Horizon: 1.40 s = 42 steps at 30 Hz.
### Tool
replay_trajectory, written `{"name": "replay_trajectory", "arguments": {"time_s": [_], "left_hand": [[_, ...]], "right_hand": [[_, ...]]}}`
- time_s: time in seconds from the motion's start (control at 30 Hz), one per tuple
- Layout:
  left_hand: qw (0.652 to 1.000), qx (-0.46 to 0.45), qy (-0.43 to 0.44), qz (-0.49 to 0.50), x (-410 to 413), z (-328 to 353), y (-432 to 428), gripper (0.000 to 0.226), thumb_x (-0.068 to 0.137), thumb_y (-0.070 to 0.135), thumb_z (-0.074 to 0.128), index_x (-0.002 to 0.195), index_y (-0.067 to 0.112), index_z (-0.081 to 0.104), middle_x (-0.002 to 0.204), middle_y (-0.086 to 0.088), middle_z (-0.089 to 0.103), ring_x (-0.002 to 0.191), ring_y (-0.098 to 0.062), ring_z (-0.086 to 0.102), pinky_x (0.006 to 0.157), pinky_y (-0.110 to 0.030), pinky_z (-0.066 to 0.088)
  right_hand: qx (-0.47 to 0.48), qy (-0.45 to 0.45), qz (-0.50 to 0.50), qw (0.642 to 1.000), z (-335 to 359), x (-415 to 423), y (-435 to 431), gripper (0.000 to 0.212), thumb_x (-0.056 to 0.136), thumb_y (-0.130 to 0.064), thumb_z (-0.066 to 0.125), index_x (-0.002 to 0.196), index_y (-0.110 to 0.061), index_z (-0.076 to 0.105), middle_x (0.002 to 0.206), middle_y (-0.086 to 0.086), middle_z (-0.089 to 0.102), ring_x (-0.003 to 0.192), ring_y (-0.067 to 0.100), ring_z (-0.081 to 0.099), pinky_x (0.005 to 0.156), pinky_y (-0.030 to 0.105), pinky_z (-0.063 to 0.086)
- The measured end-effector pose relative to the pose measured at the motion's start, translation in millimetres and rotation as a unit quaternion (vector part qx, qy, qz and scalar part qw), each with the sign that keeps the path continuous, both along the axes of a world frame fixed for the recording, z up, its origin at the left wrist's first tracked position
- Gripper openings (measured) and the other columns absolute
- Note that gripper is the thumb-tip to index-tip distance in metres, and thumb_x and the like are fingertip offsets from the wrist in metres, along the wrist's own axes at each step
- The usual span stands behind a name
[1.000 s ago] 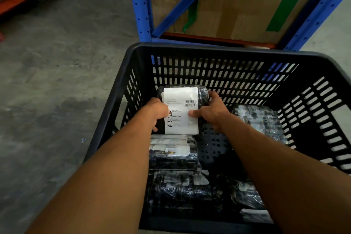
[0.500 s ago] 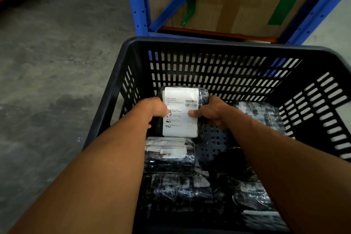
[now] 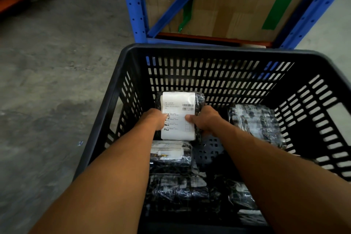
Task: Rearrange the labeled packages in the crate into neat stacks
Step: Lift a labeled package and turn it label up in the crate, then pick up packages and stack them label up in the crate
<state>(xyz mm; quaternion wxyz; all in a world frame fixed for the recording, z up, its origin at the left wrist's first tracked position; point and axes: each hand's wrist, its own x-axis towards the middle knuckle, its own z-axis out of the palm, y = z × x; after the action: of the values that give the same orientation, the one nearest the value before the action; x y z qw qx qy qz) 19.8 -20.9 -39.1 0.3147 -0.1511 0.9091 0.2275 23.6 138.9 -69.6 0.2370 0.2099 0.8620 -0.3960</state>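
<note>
Unmoved, both hands [image 3: 154, 120] [image 3: 206, 119] gripping package [image 3: 178, 116] (label text illegible), crate [image 3: 209, 51]

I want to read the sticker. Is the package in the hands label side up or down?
Up. The labeled package, gripped by the left hand and right hand inside the black crate, shows its white label and barcode facing the camera.

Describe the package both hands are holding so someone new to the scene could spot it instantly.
Look inside the black slotted crate, at its far-left corner against the back wall. The package sits there, gripped by the left hand and right hand. Unlike the others, a large white barcode label covers its top.
</note>
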Motion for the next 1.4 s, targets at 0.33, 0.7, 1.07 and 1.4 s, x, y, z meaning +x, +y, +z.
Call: {"name": "replay_trajectory", "arguments": {"time_s": [0.33,0.7,1.07,1.4], "left_hand": [[0.938,-0.209,-0.114,-0.250,30,47,-3,0.031,0.098,0.023,0.050,0.123,0.008,0.061,0.090,-0.005,0.061,0.089,-0.024,0.062,0.074,-0.032,0.048],[0.894,-0.271,-0.118,-0.337,47,69,14,0.053,0.099,0.023,0.044,0.151,0.021,0.034,0.149,-0.004,0.044,0.117,-0.021,0.053,0.091,-0.031,0.045],[0.973,-0.121,-0.120,-0.158,29,88,4,0.031,0.093,0.035,0.059,0.102,0.005,0.061,0.089,-0.008,0.060,0.076,-0.020,0.058,0.059,-0.031,0.047],[0.973,0.204,-0.068,0.088,6,143,-23,0.075,0.072,0.075,0.055,0.095,0.006,0.071,0.092,-0.009,0.063,0.086,-0.021,0.054,0.085,-0.039,0.045]], "right_hand": [[-0.030,-0.266,0.136,0.954,37,25,-8,0.032,0.100,-0.009,0.050,0.125,0.009,0.047,0.138,0.033,0.050,0.087,0.039,0.069,0.069,0.040,0.062],[-0.138,-0.189,0.285,0.930,44,49,2,0.081,0.072,0.008,0.076,0.136,-0.036,0.054,0.147,0.019,0.044,0.098,0.030,0.065,0.067,0.031,0.061],[-0.259,-0.116,0.138,0.949,52,55,48,0.041,0.087,0.013,0.049,0.121,-0.004,0.065,0.117,0.018,0.066,0.092,0.024,0.071,0.070,0.028,0.061],[-0.381,-0.003,-0.018,0.924,103,20,103,0.015,0.082,-0.013,0.065,0.080,-0.015,0.080,0.083,0.006,0.076,0.062,0.009,0.067,0.052,0.018,0.054]]}}
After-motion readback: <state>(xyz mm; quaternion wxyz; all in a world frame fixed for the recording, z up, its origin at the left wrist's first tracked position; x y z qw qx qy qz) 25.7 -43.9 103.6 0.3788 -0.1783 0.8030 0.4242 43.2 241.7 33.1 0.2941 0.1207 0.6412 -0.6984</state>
